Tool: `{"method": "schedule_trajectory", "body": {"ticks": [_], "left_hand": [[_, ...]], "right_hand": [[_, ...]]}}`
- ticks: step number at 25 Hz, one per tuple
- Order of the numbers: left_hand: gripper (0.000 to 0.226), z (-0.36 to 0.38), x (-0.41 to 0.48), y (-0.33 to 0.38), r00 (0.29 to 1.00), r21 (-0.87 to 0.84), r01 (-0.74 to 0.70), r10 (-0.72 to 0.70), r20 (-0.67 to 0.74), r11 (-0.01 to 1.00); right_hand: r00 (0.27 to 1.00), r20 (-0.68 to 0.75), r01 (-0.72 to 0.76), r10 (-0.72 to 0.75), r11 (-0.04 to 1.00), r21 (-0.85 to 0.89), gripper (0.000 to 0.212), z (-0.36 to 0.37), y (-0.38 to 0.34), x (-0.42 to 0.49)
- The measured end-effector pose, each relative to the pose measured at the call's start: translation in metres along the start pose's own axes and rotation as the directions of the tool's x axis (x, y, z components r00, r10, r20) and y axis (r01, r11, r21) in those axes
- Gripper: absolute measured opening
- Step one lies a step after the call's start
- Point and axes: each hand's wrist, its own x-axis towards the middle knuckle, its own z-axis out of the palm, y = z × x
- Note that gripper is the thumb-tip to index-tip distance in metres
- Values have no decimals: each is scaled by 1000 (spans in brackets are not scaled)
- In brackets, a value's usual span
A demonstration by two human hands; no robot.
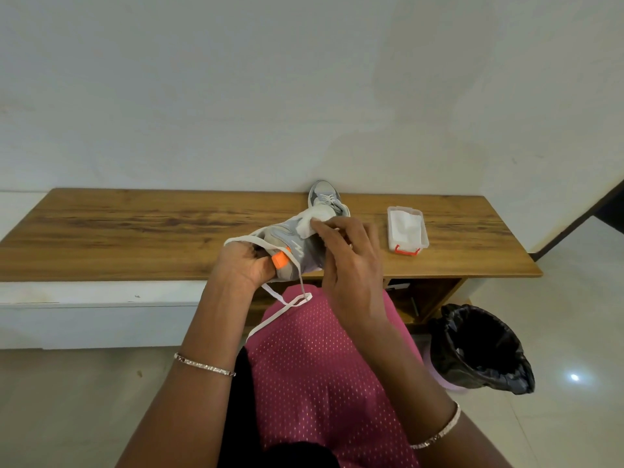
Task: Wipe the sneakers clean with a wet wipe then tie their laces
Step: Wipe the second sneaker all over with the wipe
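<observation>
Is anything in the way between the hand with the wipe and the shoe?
No. The right hand already presses the wipe straight onto the shoe, which the left hand grips at the heel. Only the loose lace hangs below, clear of the wiping spot.

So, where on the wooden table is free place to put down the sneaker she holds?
The table's left half, from its left edge to the held sneaker, is bare. A narrower bare patch lies between the second sneaker and the wipes box. The middle is crowded.
</observation>
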Motion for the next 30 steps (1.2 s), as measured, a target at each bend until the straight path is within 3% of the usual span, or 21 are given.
{"method": "schedule_trajectory", "body": {"ticks": [5, 10, 14, 16, 19, 22, 27, 30], "left_hand": [[33, -8, 15, 14, 1000, -34, 4, -3, 26, 999], [33, -8, 25, 9, 999, 1, 21, -21, 40, 1000], [31, -10, 30, 0, 996, 13, 50, -50, 73, 999], [36, -10, 25, -1, 992, 37, 56, -60, 108, 998], [37, -9, 21, 8, 996, 17, 35, -37, 82, 999], [36, -12, 28, 12, 998, -18, 42, -41, 53, 999], [36, -22, 48, 13, 994, -117, 112, -111, 10, 987], [30, -25, 54, 13, 989, -155, 134, -122, 83, 979]], "right_hand": [[994, 34, -109, 105, 983, 151, 29, 5, 5, -42], [996, -4, -86, 86, 994, 69, 32, -2, 2, -7], [948, 307, -82, 87, 996, -29, 33, -8, 13, 46], [925, 379, -28, 18, 999, 22, 35, -8, 23, 57], [960, 267, 48, -80, 991, 122, 33, -10, 36, 40], [991, 127, 21, -44, 983, 181, 33, -8, 40, -3], [996, 89, -14, 2, 991, 133, 24, 1, 44, -41], [997, 81, -9, -1, 993, 121, 25, -6, 32, -37]]}}
